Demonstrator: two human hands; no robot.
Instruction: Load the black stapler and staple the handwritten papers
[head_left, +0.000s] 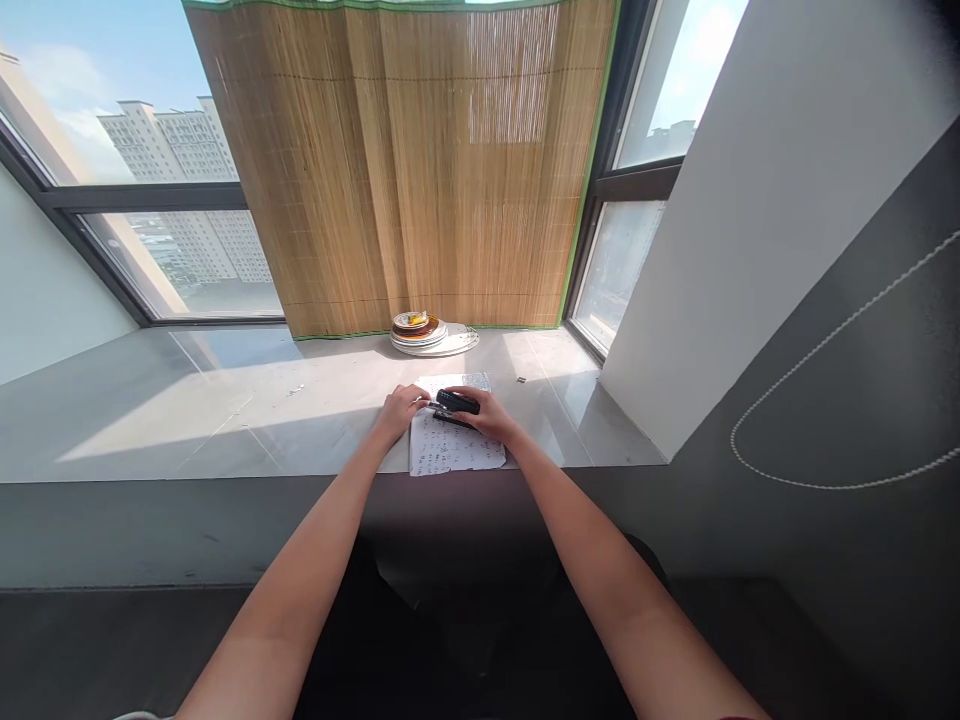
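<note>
A black stapler (459, 401) lies over a sheet of paper with handwriting (456, 450), its upper part raised apart from the lower part. My right hand (489, 414) is wrapped round the stapler's right end, thumb on the near side. At the stapler's left end is my left hand (403, 410), with its fingers bent and drawn together by the tip; what they pinch, if anything, is too small to make out. The paper rests on the pale tiled sill near its front edge.
A stack of plates (420, 336) stands at the back of the sill (337, 400), before a hanging bamboo blind (450, 180). A small dark piece (521, 379) lies right of the paper, and small bits (296, 389) lie to the left. A beaded cord (750, 420) hangs at right.
</note>
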